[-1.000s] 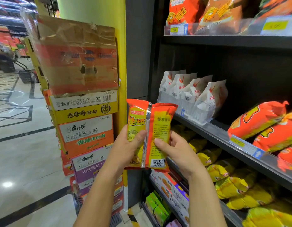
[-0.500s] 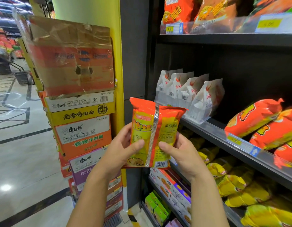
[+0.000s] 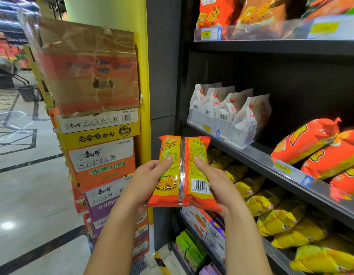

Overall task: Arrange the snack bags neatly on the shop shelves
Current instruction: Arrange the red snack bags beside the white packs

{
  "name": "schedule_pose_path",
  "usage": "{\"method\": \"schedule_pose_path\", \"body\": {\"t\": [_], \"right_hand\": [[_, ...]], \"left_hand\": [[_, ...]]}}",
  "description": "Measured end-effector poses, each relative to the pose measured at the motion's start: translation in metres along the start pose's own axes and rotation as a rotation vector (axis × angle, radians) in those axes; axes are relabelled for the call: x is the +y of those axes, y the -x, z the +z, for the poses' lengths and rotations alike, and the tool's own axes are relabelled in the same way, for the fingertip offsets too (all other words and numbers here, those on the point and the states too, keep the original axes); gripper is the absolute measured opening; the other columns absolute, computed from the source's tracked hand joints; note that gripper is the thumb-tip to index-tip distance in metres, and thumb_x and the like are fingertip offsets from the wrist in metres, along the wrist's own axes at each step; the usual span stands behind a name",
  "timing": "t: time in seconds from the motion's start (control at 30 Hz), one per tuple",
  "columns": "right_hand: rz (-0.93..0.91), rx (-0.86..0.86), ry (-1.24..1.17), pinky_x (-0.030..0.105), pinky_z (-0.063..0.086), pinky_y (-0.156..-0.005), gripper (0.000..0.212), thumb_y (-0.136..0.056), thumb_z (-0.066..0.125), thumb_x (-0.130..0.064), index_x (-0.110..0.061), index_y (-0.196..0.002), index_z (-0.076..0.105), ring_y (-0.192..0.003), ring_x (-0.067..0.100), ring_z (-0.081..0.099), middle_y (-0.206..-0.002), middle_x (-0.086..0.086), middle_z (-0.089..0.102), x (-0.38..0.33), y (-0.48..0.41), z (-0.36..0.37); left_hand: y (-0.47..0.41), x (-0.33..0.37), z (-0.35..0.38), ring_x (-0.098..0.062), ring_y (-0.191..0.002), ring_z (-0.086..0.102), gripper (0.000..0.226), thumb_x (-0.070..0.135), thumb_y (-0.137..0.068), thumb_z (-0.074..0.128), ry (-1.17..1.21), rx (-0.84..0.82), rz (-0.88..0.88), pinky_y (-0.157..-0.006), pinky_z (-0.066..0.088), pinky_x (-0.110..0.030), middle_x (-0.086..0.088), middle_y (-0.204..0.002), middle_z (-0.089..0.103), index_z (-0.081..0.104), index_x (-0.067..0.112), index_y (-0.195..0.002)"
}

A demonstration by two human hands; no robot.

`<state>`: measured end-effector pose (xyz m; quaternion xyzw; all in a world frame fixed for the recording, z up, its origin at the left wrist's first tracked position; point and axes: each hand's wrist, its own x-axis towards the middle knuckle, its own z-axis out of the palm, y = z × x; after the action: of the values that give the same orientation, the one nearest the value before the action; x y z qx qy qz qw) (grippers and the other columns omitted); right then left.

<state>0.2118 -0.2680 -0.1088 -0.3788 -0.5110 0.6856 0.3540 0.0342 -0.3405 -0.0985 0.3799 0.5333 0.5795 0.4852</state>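
Observation:
An orange and yellow snack bag [image 3: 183,171] stands upright in front of the shelves, its back with a silver seam and barcode facing me. My left hand [image 3: 147,180] grips its left side, thumb on the back. My right hand [image 3: 214,181] grips its right side the same way. To the right, the middle shelf [image 3: 257,155] carries white bags [image 3: 229,112] and orange bags [image 3: 321,149]. Yellow bags [image 3: 275,211] lie on the shelf below.
A tall stack of cardboard cartons [image 3: 96,120] leans against a yellow pillar [image 3: 140,76] at the left. The top shelf holds orange bags [image 3: 218,14] behind price tags. Small boxes [image 3: 204,231] fill the low shelves. Tiled aisle floor [image 3: 23,185] opens at the left.
The bag has come down and flattened out, now squarely facing me with its seam vertical. Both hands shifted lower along its sides.

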Motion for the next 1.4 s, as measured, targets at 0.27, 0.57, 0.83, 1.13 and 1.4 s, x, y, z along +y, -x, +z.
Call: {"method": "schedule_pose_path", "body": {"t": [0.27, 0.57, 0.83, 1.13, 1.4], "right_hand": [[0.061, -0.102, -0.331, 0.064, 0.045, -0.113, 0.056, -0.091, 0.078, -0.040, -0.013, -0.138, 0.064, -0.122, 0.044, 0.068, -0.130, 0.023, 0.072, 0.019, -0.002, 0.004], [-0.205, 0.090, -0.073, 0.059, 0.059, -0.098, 0.049, -0.092, 0.079, -0.038, -0.023, -0.136, 0.063, -0.107, 0.032, 0.077, -0.120, 0.007, 0.078, 0.024, -0.008, 0.013], [-0.254, 0.064, -0.024, 0.051, 0.059, -0.099, 0.044, -0.102, 0.056, -0.052, -0.029, -0.138, 0.063, -0.114, 0.025, 0.074, -0.124, 0.002, 0.077, 0.024, -0.015, 0.019], [-0.353, 0.145, 0.153, 0.034, 0.063, -0.086, 0.026, -0.102, 0.066, -0.021, -0.026, -0.128, 0.070, -0.107, 0.016, 0.075, -0.115, -0.005, 0.078, 0.028, -0.013, 0.016], [-0.211, -0.015, -0.051, 0.056, 0.056, -0.102, 0.077, -0.078, 0.090, -0.048, -0.020, -0.143, 0.058, -0.117, 0.032, 0.073, -0.129, 0.009, 0.074, 0.029, -0.010, 0.011]], "left_hand": [[-0.003, -0.006, -0.004, -0.025, -0.098, 0.080, 0.048, 0.048, -0.093, 0.071, -0.087, 0.046, 0.048, -0.084, 0.064, -0.045, 0.000, -0.115, 0.080, 0.063, 0.024, -0.134], [0.002, -0.004, -0.006, 0.006, -0.117, 0.065, 0.044, 0.039, -0.098, 0.067, -0.347, 0.088, 0.352, -0.099, 0.058, -0.031, 0.020, -0.130, 0.069, 0.060, 0.035, -0.141], [0.005, -0.004, 0.005, 0.025, -0.101, 0.060, 0.038, 0.059, -0.087, 0.069, -0.422, 0.024, 0.248, -0.081, 0.049, -0.010, 0.050, -0.105, 0.062, 0.047, 0.060, -0.118], [0.007, -0.008, -0.004, 0.015, -0.090, 0.067, 0.067, 0.038, -0.084, 0.087, -0.347, 0.219, 0.255, -0.072, 0.054, -0.013, 0.021, -0.111, 0.068, 0.047, 0.037, -0.137], [0.015, -0.007, -0.013, -0.026, -0.101, 0.079, 0.055, 0.033, -0.084, 0.079, 0.032, 0.007, 0.105, -0.082, 0.064, -0.042, -0.003, -0.115, 0.080, 0.059, 0.024, -0.134]]}}
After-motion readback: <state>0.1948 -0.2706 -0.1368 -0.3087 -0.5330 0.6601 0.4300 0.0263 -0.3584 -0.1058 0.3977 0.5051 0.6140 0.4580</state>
